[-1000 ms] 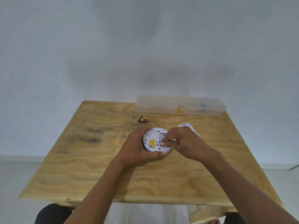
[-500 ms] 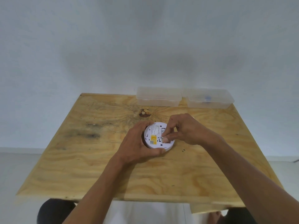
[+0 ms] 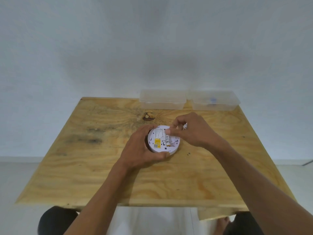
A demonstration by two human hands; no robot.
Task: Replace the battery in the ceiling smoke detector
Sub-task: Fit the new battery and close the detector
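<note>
A round white smoke detector [image 3: 159, 146] lies back-side up on the plywood table [image 3: 84, 167], showing a yellow label and printed text. My left hand [image 3: 142, 150] is wrapped around its left side and near rim, holding it. A small battery [image 3: 167, 140] lies in the open compartment near the middle. My right hand [image 3: 191, 129] hovers over the detector's far right part, thumb and forefinger pinched together at the battery's far end. A white plate [image 3: 185, 127] peeks out behind the right hand, mostly hidden.
Two clear lidded plastic boxes stand at the table's far edge against the wall: the left box [image 3: 162, 99] and the right box [image 3: 215, 101], which has something blue inside. A dark knot [image 3: 148, 116] marks the wood behind the detector.
My right hand has shifted from the detector's near right toward its far edge, uncovering the battery in its compartment. The white plate is now mostly behind that hand. My left hand keeps its hold.
</note>
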